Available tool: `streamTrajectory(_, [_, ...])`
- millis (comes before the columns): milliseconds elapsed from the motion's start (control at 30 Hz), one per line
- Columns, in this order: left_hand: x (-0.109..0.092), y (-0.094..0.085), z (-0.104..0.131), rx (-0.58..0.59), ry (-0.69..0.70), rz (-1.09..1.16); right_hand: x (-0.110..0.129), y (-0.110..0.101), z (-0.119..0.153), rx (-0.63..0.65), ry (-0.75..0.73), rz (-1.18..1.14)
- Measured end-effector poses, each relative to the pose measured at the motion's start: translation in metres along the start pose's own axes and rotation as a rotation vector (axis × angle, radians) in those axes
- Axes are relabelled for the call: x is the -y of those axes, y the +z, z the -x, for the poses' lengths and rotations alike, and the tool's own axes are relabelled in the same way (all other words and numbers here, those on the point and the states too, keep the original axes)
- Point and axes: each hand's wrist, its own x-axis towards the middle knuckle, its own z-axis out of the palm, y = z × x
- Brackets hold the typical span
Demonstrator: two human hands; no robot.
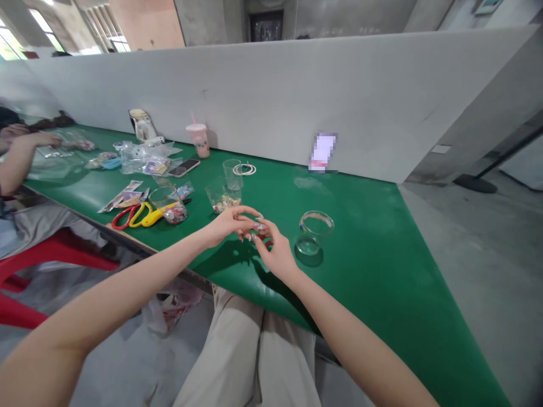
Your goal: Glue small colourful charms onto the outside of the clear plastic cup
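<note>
My left hand and my right hand meet above the green table, fingertips pinched close together. Whatever lies between the fingers is too small to make out. Just beyond my left hand, a clear plastic cup leans tilted with small multicoloured beads inside. Another clear cup stands upright behind it. To the right of my right hand is a clear cup with a coloured bit on its wide rim. A second cup of beads sits to the left.
Red-handled scissors and a yellow-handled tool lie at the left front edge. Farther back are a dark phone, plastic bags, a pink drink cup and a coil of white cord. Another person's arm rests at far left.
</note>
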Motion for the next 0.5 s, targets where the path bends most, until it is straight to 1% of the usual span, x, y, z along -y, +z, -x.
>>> streamTrajectory(100, [0.025,0.004,-0.006,-0.051,-0.008,0.129,-0.005,-0.002,-0.002,0.006,-0.008,0.070])
streamTrajectory(167, [0.036,0.006,-0.009,-0.062,-0.003,0.188,-0.009,-0.004,-0.005,0.038,-0.039,0.133])
streamTrajectory(233, [0.045,0.010,-0.011,-0.077,0.016,0.241,-0.014,-0.006,-0.008,0.075,-0.099,0.192])
streamTrajectory(300, [0.050,0.013,-0.010,-0.097,0.039,0.269,-0.017,-0.007,-0.009,0.098,-0.131,0.226])
streamTrajectory(367, [0.052,0.014,-0.006,-0.113,0.055,0.273,-0.018,-0.007,-0.009,0.095,-0.119,0.230])
streamTrajectory(500, [0.051,0.011,0.002,-0.084,0.058,0.299,-0.015,-0.007,-0.008,0.101,-0.114,0.198])
